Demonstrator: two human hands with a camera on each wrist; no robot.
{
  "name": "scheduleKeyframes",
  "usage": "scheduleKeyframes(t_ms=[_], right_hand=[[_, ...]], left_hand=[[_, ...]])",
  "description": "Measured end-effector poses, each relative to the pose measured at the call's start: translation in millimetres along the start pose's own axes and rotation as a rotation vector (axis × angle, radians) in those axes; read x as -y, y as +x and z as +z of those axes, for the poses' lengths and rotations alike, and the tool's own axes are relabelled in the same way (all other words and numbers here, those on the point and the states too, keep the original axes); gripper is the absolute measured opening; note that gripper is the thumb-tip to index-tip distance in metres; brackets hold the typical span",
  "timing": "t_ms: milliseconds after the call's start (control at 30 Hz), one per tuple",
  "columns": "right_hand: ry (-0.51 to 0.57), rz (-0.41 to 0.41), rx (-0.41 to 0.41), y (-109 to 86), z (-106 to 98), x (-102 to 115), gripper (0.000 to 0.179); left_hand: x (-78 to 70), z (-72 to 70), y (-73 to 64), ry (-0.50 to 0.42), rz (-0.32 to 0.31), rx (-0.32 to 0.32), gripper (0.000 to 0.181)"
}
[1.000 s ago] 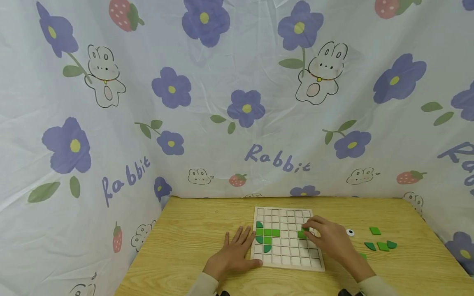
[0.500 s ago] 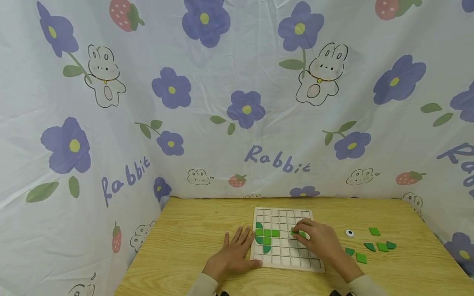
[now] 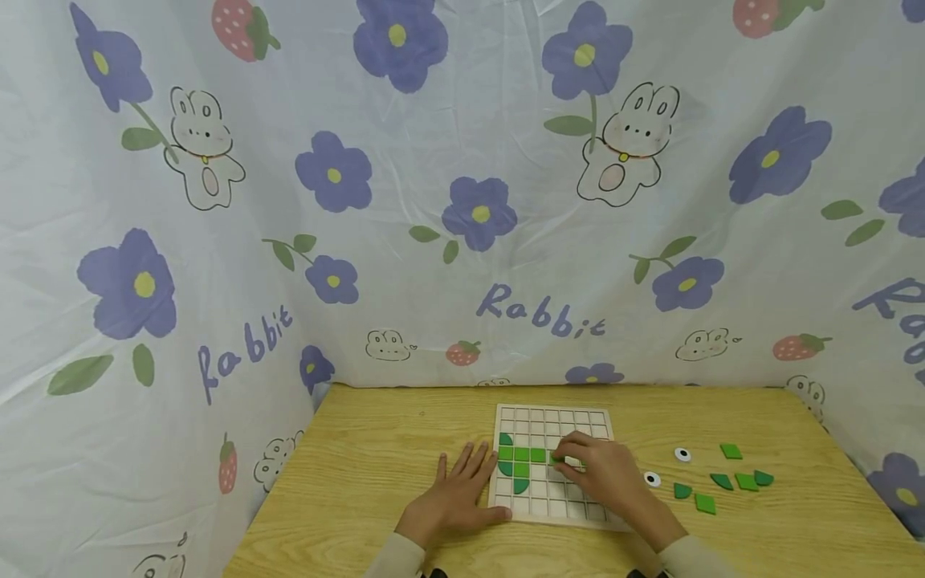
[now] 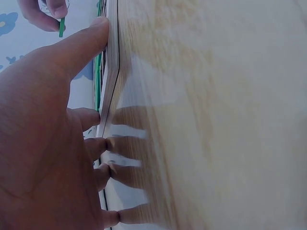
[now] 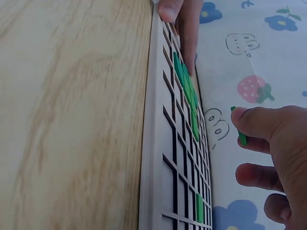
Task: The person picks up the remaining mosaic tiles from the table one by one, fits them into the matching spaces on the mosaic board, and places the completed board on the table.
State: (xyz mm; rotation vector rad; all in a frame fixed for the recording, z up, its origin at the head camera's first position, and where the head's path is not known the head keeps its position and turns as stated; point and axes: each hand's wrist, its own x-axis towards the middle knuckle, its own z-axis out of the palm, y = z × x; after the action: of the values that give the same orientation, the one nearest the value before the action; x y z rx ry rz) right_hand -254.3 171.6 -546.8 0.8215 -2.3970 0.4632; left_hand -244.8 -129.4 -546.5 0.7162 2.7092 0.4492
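Observation:
A wooden grid board [image 3: 520,411] lies on the table, bearing several light green square tiles [image 3: 522,454] and dark green quarter-round tiles [image 3: 521,486] on its left side. My left hand [image 3: 455,494] lies with fingers spread at the board's left edge, the thumb on its near corner. Above the middle of the board my right hand [image 3: 603,474] pinches a green tile [image 5: 240,127] between thumb and finger, held on edge. Partly under that hand, another green tile [image 5: 199,208] sits in a grid cell.
To the right of the board lie loose green squares [image 3: 705,504], dark green quarter-rounds [image 3: 682,490] and two white eye discs [image 3: 682,454]. A printed curtain [image 3: 419,281] hangs behind the table's far edge.
My right hand has moved left across the board with the green tile. An eye disc and other loose pieces have come out from behind the right arm. The left hand stays put.

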Motion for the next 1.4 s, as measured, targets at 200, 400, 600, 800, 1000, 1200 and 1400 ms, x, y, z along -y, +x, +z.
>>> scheduleKeyframes(t_ms=[200,400,600,800,1000,1200,1400], right_hand=[[0.01,0.013,0.038,1.3,6.7,7.4,0.016],[0.03,0.052,0.074,1.9,12.8,15.0,0.013],[0.036,0.059,0.093,2.3,21.2,19.1,0.012],[0.038,0.018,0.086,0.8,29.9,21.2,0.012],[0.01,0.026,0.098,-0.2,35.5,22.4,0.01],[-0.001,0.039,0.119,-0.1,37.4,22.4,0.01],[0.001,0.042,0.136,1.0,37.2,23.6,0.009]], left_hand=[[0.6,0.3,0.6,0.003,0.0,-0.004,0.099],[0.8,1.1,0.5,-0.001,-0.002,0.001,0.1],[0.0,0.4,0.7,0.008,-0.002,-0.007,0.1],[-0.7,-1.2,0.2,-0.003,-0.002,0.007,0.099],[-0.8,-1.5,0.3,0.001,0.001,0.005,0.098],[-0.8,0.1,-0.8,0.003,-0.002,0.006,0.098],[-1.8,-1.4,-0.3,0.012,0.002,0.009,0.097]])
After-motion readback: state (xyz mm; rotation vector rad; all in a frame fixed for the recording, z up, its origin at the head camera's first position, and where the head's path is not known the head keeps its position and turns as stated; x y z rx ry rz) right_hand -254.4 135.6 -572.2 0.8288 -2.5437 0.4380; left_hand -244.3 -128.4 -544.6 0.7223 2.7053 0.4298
